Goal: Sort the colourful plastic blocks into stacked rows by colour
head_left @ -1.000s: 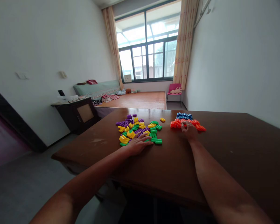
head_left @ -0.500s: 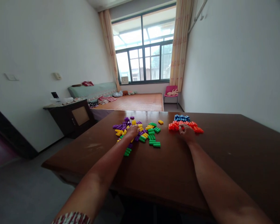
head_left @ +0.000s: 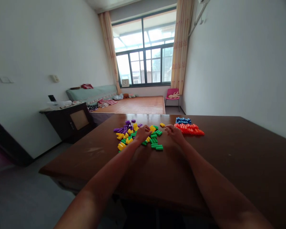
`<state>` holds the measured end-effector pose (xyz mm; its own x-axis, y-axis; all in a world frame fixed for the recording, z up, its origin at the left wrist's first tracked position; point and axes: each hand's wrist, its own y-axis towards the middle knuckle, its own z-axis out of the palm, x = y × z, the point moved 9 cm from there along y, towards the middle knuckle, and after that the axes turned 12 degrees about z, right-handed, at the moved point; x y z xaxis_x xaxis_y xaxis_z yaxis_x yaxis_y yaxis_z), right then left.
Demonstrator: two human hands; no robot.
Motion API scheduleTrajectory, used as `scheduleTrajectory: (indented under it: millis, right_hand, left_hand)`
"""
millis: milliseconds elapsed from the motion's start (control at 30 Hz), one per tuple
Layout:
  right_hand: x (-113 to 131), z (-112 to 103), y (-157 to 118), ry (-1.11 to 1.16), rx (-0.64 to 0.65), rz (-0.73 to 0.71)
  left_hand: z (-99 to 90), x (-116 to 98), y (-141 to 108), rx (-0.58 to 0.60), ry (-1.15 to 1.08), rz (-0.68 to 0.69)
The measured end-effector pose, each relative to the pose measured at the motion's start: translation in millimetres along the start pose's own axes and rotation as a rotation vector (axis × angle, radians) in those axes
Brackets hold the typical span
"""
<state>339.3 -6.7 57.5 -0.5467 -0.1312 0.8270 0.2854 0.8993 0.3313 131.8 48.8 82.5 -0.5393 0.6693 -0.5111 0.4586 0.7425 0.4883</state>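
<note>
Small ribbed plastic building blocks lie on the brown table [head_left: 171, 178]. My left hand [head_left: 143, 132] is over the mixed pile, its fingers closed around a yellow block [head_left: 152, 128]. Around it are purple blocks [head_left: 123, 130], more yellow blocks [head_left: 121, 146] and green blocks [head_left: 156, 146]. My right hand [head_left: 174, 132] hovers between the pile and a row of red-orange blocks [head_left: 192, 128], fingers slightly parted and nothing visible in them. Just left of its fingertips lies a single yellow piece [head_left: 162, 125]. Behind the red-orange row sit blue blocks [head_left: 183, 120].
Beyond the table is a bed [head_left: 140, 103] under a window. A pink chair [head_left: 172, 94] with a soft toy stands by the right wall. On the left is a dark cabinet [head_left: 66, 119] with items on top.
My right hand has left the red-orange row and moved left toward the single yellow piece. My left hand has shifted right across the pile and now grips a yellow block.
</note>
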Motion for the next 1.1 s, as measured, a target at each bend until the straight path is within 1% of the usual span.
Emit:
scheduleTrajectory:
  millis: [67,100,133,167,200,233,300,333,400,467,500,533,633,700,767,833,900,933,1000,1100]
  right_hand:
    - [16.4,30.9,-5.3,0.159,0.165,-0.001]
    - [22.1,41.4,-7.1,0.199,0.219,-0.004]
    - [24.9,46.4,-7.6,0.211,0.245,-0.006]
    - [23.8,45.4,-6.6,0.202,0.241,0.001]
    - [18.7,38.5,-4.2,0.177,0.212,0.019]
    - [9.7,26.1,-1.0,0.136,0.161,0.047]
    - [-16.5,-7.2,5.0,0.026,0.040,0.133]
    - [-32.3,-22.5,7.0,-0.033,0.006,0.192]
    - [-63.3,-39.9,8.5,-0.122,0.044,0.310]
    - [-85.0,-44.2,7.9,-0.195,0.124,0.378]
    - [-90.5,-45.5,8.1,-0.249,0.134,0.380]
    - [-92.5,-47.6,9.0,-0.316,0.118,0.361]
    - [-89.8,-56.4,12.4,-0.491,0.009,0.284]
    - [-88.0,-62.7,12.9,-0.493,-0.041,0.259]
    - [-87.3,-63.3,11.7,-0.444,-0.013,0.235]
    - [-85.8,-56.9,8.9,-0.418,0.073,0.201]
    - [-83.8,-49.0,6.0,-0.419,0.145,0.166]
    - [-83.1,-46.2,5.3,-0.422,0.158,0.154]
    - [-83.1,-42.4,5.2,-0.424,0.160,0.145]
    - [-85.9,-40.9,6.8,-0.403,0.134,0.156]
  left_hand:
    - [15.5,-19.2,-4.0,-0.040,-0.110,0.042]
    - [22.6,-27.5,-5.8,-0.046,-0.142,0.062]
    - [29.0,-34.5,-7.6,-0.038,-0.166,0.083]
    - [34.2,-40.3,-9.1,-0.015,-0.185,0.108]
    - [37.3,-44.6,-10.3,0.014,-0.199,0.137]
    - [37.5,-47.0,-11.2,0.040,-0.207,0.165]
    - [27.3,-43.6,-11.2,0.051,-0.184,0.196]
    - [17.2,-37.7,-10.2,0.030,-0.157,0.192]
    - [-7.4,-20.2,-6.9,-0.026,-0.100,0.160]
    - [-33.5,1.3,-3.1,-0.077,-0.069,0.126]
    - [-46.0,14.1,-1.5,-0.094,-0.055,0.101]
    - [-59.4,29.0,-0.6,-0.124,-0.040,0.061]
    - [-97.8,81.9,-3.9,-0.229,-0.033,-0.103]
    - [-116.8,116.1,-9.6,-0.271,-0.026,-0.184]
    - [-132.3,147.6,-19.8,-0.337,0.004,-0.264]
    - [-139.5,170.8,-32.2,-0.392,0.022,-0.307]
    - [-137.8,185.5,-45.4,-0.421,0.027,-0.325]
    - [-134.6,190.0,-51.5,-0.426,0.032,-0.327]
    - [-126.7,194.0,-60.8,-0.415,0.054,-0.315]
    - [-118.1,189.1,-63.1,-0.377,0.091,-0.221]
